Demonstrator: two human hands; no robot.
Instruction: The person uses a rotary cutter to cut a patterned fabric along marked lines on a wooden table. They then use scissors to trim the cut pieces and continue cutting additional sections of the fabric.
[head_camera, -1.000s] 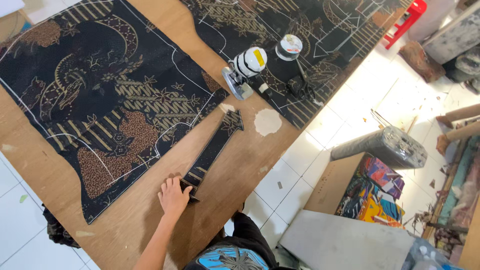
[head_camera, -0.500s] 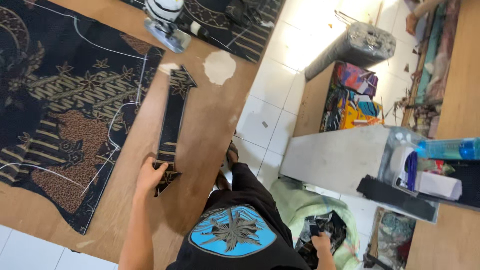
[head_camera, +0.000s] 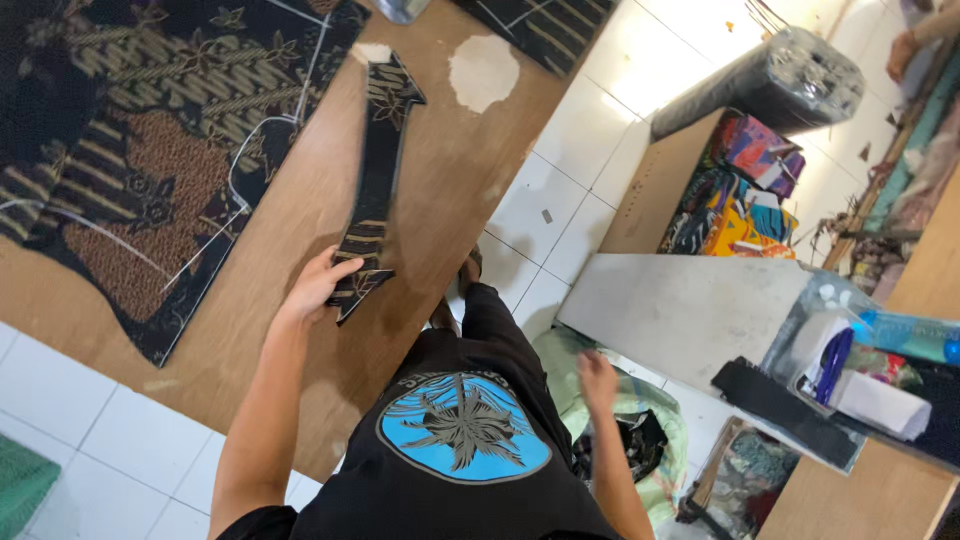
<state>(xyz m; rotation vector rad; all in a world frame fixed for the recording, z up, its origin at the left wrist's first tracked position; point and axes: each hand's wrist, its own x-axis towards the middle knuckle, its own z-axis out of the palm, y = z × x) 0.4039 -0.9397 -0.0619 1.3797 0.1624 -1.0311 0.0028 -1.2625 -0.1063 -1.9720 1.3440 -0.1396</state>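
On the wooden desk (head_camera: 300, 230), lay a long dark patterned fabric strip (head_camera: 375, 180), its near end pinched by the left hand (head_camera: 315, 285); right hand (head_camera: 597, 378) open, grasping nothing, lowered over a bag of cloth (head_camera: 640, 440) on the floor

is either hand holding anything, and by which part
The left hand grips the narrow dark patterned fabric strip at its near end on the wooden table. The right hand holds nothing visible.

Long black gold-patterned fabric strip (head_camera: 375, 190) lies flat on the wooden board.
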